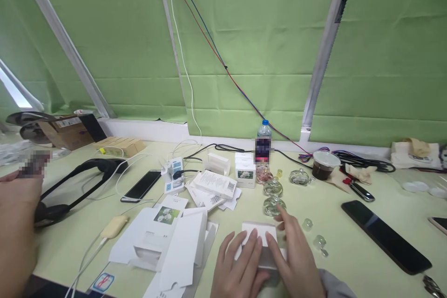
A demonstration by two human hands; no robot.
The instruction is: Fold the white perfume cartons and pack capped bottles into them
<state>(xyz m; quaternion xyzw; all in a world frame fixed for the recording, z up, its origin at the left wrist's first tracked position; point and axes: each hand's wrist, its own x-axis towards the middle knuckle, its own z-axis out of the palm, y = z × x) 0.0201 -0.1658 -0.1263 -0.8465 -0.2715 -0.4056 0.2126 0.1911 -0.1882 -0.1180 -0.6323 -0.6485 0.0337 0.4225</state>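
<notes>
Both my hands rest on a small white box (260,237) at the near edge of the table (349,247). My left hand (237,265) lies over its left side with the fingers stretched along the top. My right hand (296,260) grips its right side, thumb on top and fingers wrapped round the edge. Just beyond the box stand clear glass bottles (273,198) in a short row. To the left lies an unfolded white carton (164,237) with a flower picture.
A black phone (384,235) lies to the right, another phone (141,185) to the left near a power strip (173,174). White boxes (244,172), a water bottle (264,142), a lidded cup (324,164) and cables sit further back. Another person's arm (16,228) enters at far left.
</notes>
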